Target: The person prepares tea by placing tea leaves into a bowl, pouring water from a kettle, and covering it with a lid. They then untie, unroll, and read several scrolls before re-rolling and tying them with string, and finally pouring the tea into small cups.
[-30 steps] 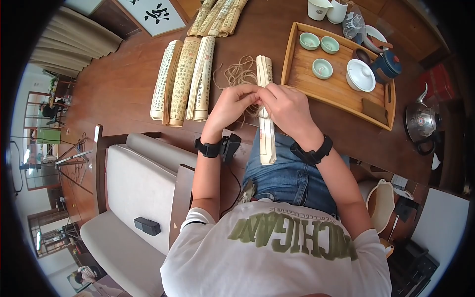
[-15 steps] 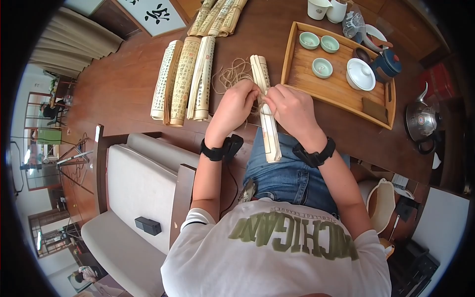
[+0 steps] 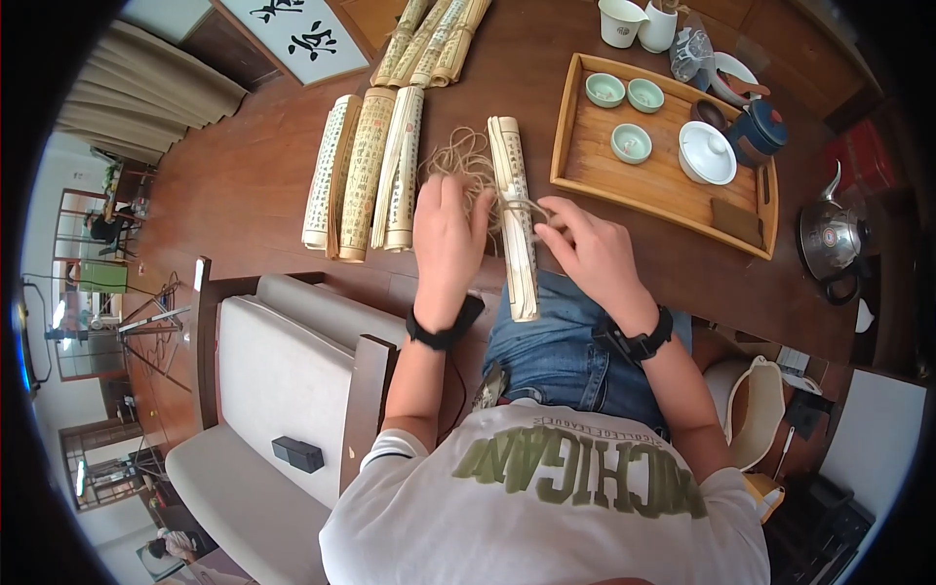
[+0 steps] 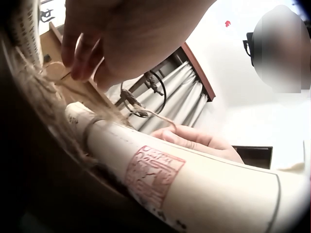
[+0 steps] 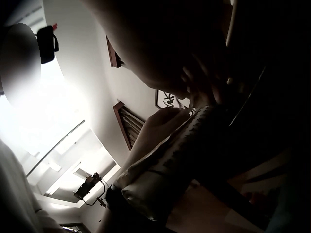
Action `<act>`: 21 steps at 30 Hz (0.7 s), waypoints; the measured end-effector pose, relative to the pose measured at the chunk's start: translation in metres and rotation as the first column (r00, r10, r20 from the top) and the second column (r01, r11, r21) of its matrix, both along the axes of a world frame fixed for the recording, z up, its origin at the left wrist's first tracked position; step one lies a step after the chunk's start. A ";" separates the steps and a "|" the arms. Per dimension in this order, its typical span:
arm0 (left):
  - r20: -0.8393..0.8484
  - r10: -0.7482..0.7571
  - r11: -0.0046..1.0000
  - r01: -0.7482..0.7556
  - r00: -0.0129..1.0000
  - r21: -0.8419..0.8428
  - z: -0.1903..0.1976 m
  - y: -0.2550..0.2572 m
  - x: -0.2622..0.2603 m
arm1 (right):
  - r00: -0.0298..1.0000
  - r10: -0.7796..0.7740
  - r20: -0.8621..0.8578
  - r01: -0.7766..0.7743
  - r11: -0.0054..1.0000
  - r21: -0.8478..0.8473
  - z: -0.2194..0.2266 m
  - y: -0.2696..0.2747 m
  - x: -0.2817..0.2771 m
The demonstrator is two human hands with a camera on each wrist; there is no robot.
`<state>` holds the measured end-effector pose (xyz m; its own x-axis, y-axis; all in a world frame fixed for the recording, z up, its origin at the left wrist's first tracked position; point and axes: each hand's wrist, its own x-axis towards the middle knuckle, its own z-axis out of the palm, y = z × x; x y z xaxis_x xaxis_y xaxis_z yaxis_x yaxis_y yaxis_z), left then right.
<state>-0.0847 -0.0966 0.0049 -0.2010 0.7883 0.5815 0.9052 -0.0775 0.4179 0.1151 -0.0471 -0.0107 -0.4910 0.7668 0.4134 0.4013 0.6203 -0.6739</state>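
Observation:
A rolled paper scroll (image 3: 511,185) printed with characters lies over the table's near edge, its lower end above the person's lap. Twine (image 3: 517,205) wraps its middle. My right hand (image 3: 597,255) is at the scroll's right side, pinching a strand of that twine between thumb and fingers; the left wrist view shows the strand running to the right hand (image 4: 199,141). On the scroll's left, my left hand (image 3: 448,239) has its fingers extended beside a loose tangle of twine (image 3: 458,151). A red seal mark (image 4: 154,174) shows on the paper in the left wrist view.
Several more scrolls (image 3: 363,175) lie on the table to the left, with another bundle (image 3: 429,44) behind them. At the right is a wooden tray (image 3: 595,185) with green cups (image 3: 631,143) and a white lidded bowl (image 3: 707,153). A metal kettle (image 3: 831,239) stands farther right.
Both hands were together at the scroll's middle, working the twine; now they have parted. The left hand has drawn away leftward with fingers extended, the right slightly rightward and down with the strand.

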 end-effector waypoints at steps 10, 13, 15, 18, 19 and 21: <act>0.252 0.087 0.747 0.104 0.964 -0.657 -0.016 -0.069 0.053 | 0.955 -0.138 -0.262 0.037 0.933 -0.358 -0.021 0.008 0.051; 0.665 0.200 0.780 0.294 0.720 -0.553 -0.022 -0.069 0.052 | 0.914 -0.181 -0.364 -0.034 0.858 -0.513 -0.037 0.010 0.059; 0.835 0.220 0.811 0.382 0.504 -0.444 -0.014 -0.070 0.053 | 0.895 -0.200 -0.399 -0.053 0.840 -0.540 -0.040 0.010 0.061; 0.907 0.162 0.884 0.352 0.389 -0.308 -0.006 -0.067 0.045 | 0.896 -0.190 -0.400 -0.056 0.848 -0.528 -0.038 0.007 0.063; 0.904 0.103 0.891 0.365 0.415 -0.269 -0.002 -0.063 0.041 | 0.903 -0.184 -0.387 -0.052 0.850 -0.525 -0.037 0.007 0.062; 0.923 0.013 0.930 0.335 0.384 -0.153 0.005 -0.055 0.036 | 0.918 -0.173 -0.357 -0.040 0.855 -0.517 -0.036 0.006 0.062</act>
<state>-0.0484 -0.1519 0.0100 -0.3132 0.9443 -0.1010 -0.0375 0.0940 0.9949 0.1771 -0.0411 -0.0469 -0.3178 0.9428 0.1004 0.0775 0.1313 -0.9883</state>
